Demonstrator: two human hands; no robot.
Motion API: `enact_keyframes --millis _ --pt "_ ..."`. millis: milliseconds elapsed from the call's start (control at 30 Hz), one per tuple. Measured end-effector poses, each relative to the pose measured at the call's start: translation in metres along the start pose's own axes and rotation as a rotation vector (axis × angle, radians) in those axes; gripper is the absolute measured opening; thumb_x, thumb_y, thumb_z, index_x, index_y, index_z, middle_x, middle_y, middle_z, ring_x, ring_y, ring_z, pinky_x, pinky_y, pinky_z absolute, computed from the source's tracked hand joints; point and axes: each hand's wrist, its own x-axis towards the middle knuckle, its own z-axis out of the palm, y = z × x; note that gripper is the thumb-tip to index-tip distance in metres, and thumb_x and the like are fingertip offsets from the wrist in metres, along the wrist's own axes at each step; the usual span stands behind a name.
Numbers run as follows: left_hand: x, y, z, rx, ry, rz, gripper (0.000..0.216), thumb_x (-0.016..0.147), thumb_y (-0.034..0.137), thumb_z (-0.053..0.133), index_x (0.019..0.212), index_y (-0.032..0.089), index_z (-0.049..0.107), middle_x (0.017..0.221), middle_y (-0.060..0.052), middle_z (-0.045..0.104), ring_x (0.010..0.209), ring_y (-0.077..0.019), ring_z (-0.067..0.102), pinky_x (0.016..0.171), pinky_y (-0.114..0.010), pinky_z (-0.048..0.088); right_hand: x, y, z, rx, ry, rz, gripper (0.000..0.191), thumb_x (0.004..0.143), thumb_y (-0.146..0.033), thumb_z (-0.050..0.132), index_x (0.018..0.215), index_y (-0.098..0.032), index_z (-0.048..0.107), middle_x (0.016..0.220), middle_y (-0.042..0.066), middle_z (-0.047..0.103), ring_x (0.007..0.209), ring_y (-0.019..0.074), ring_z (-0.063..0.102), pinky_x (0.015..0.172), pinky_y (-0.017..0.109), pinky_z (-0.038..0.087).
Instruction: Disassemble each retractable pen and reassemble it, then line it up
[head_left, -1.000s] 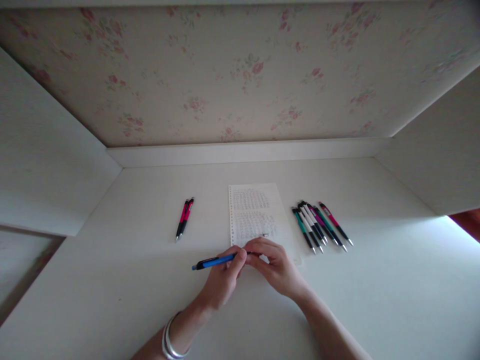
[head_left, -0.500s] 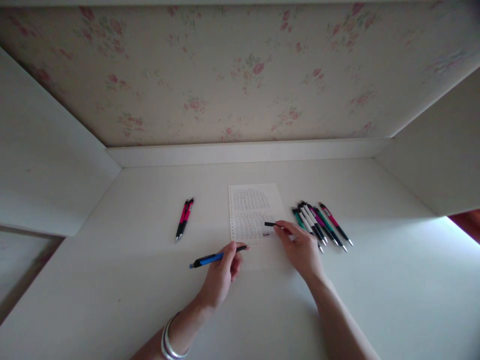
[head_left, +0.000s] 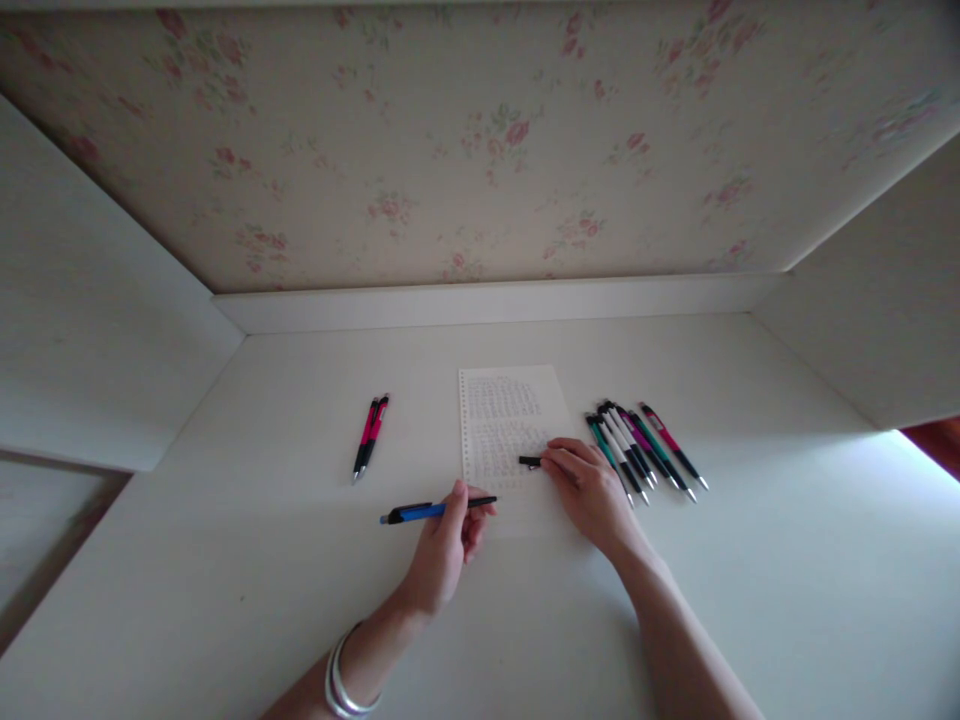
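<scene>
My left hand [head_left: 450,535] grips a blue-and-black click pen [head_left: 427,512] between thumb and fingers, its dark tip pointing right over the lower left part of the paper. Handwritten lines fill much of this punched white sheet [head_left: 559,395]. My right hand [head_left: 592,490] is closed over the sheet's right side. From its fingertips a short black piece [head_left: 529,461] sticks out to the left, with a small tab on its underside. The rest of that piece, if any, is hidden by the fingers.
Two pink-and-black pens [head_left: 370,440] lie side by side to the left of the sheet. Several pens [head_left: 634,445] in green, white, purple and pink are grouped at its right, close to my right hand. A white raised edge [head_left: 495,305] and side panels border the white desk [head_left: 300,580].
My right hand has lowered slightly toward the paper, and the black piece has shifted left and down. My left hand stays nearly in place, the blue pen now a little more level.
</scene>
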Motion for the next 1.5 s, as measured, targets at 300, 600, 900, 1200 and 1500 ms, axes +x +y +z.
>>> enact_keyframes --millis 300,600,900,1200,1500 --pt "-0.002 0.005 0.003 0.031 0.006 -0.039 0.064 0.076 0.081 0.048 0.064 0.018 0.048 0.052 0.007 0.034 0.046 -0.0075 0.025 0.046 -0.023 0.019 -0.001 -0.001 0.001 0.001 0.021 0.016 0.024 0.094 -0.028 0.052 0.096 -0.025 0.076 0.104 0.008 0.071 0.097 0.0254 0.063 0.087 0.042 0.052" --pt "0.0 0.002 0.003 0.027 -0.054 0.045 0.062 0.08 0.081 0.042 0.062 0.022 0.033 0.056 0.008 0.024 0.05 -0.0094 0.018 0.048 -0.025 0.017 -0.002 -0.025 -0.005 0.202 0.19 0.239 0.028 0.094 -0.041 0.053 0.102 -0.022 0.072 0.092 0.008 0.071 0.076 0.0197 0.063 0.058 0.028 0.051" --pt "-0.01 -0.001 0.002 0.195 -0.111 0.131 0.056 0.088 0.073 0.037 0.07 0.021 0.04 0.063 0.005 0.028 0.058 -0.0121 0.025 0.053 -0.026 0.023 -0.009 -0.072 -0.008 0.634 -0.363 0.038 0.019 0.093 -0.036 0.059 0.097 -0.023 0.073 0.086 0.004 0.072 0.077 0.0157 0.064 0.068 0.026 0.05" --pt "-0.007 0.005 -0.006 0.005 -0.029 0.258 0.029 0.088 0.046 0.065 0.097 0.02 0.055 0.057 0.007 0.045 0.046 -0.0075 0.039 0.044 -0.02 0.028 -0.008 -0.046 -0.013 0.962 -0.082 0.377 0.017 0.075 -0.037 0.079 0.082 -0.022 0.073 0.08 0.003 0.072 0.072 0.0165 0.065 0.065 0.027 0.052" --pt "-0.01 0.003 0.002 0.487 -0.139 0.295 0.026 0.089 0.039 0.063 0.096 0.014 0.069 0.069 -0.002 0.063 0.06 -0.0114 0.056 0.055 -0.021 0.044 -0.009 -0.055 0.003 1.194 0.007 0.538 0.018 0.083 -0.037 0.073 0.081 -0.02 0.074 0.082 0.003 0.069 0.081 0.0169 0.059 0.079 0.03 0.047"
